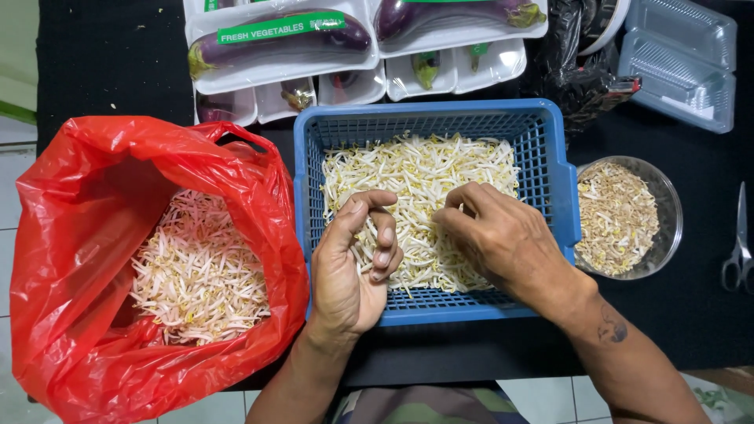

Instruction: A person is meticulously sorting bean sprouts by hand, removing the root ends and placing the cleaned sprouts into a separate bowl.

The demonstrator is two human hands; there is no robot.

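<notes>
Your left hand [353, 263] is curled around some bean sprouts [420, 177] in the blue basket [550, 169], and your right hand [499, 235] pinches sprouts beside it.

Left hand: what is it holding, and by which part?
The left hand holds a few bean sprouts from the blue basket, curled fingers pressing their stems mid-length.

Right fingertips: my right hand [503, 239] buries them in the bean sprouts [420, 177].
Left palm: curled fingers of my left hand [353, 263] cover whatever it holds.
Scissors [738, 251]: cut off by the right edge.
Eggplant trays [283, 43]: tops cropped.
Lower trays: contents too hidden to tell.
</notes>
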